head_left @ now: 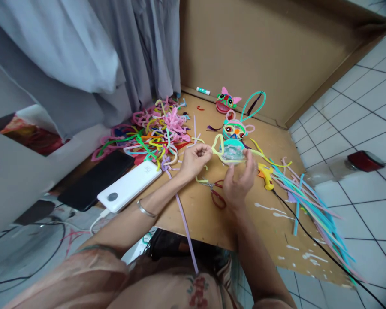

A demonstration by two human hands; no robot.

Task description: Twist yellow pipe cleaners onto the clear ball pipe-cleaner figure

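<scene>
My left hand point(197, 159) is closed, its fingertips pinching a pale yellow pipe cleaner point(216, 143) that is bent into a loop. The strip runs across to my right hand point(241, 182), whose raised fingers hold its other stretch, with the thumb standing apart. Behind the strip lies a round turquoise piece with a clear plastic-looking front point(233, 151). Just beyond sits a pipe-cleaner animal face point(234, 130) with pink loop ears. Red-handled scissors point(218, 198) lie on the table below my hands. A yellow glue gun point(266, 175) rests right of my right hand.
Tangled colourful pipe cleaners point(151, 133) pile up at left, near a white power bank point(128, 186) and a black phone point(96, 180). Straight pipe cleaners point(318, 214) lie at right beside the glue gun's cord point(302, 227). A finished-looking animal face point(225, 103) and a glue stick point(203, 91) are farther back.
</scene>
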